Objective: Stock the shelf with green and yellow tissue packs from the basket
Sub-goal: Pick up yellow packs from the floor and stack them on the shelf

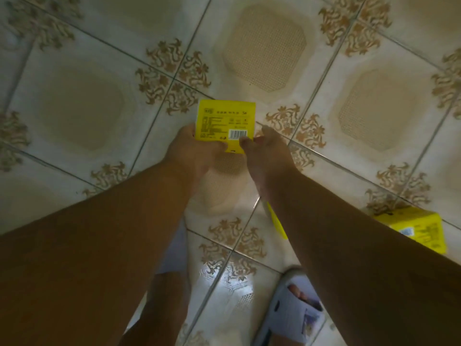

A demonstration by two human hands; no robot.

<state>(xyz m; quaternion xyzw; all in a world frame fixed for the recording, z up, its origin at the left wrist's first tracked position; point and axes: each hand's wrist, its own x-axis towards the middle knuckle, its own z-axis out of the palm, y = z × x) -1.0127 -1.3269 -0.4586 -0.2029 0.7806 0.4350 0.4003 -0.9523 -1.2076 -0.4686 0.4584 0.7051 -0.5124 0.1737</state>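
A yellow tissue pack (225, 119) with a barcode on its printed face is held up over the tiled floor at the centre of the head view. My left hand (197, 151) grips its lower left edge, fingers curled under it. My right hand (264, 151) pinches its lower right corner by the barcode. A second yellow tissue pack (419, 232) lies on the floor at the right, partly hidden behind my right forearm. No green pack, basket or shelf is in view.
The patterned floor tiles (82, 108) fill the view. My legs and a pale slipper (294, 310) on my right foot stand below the arms.
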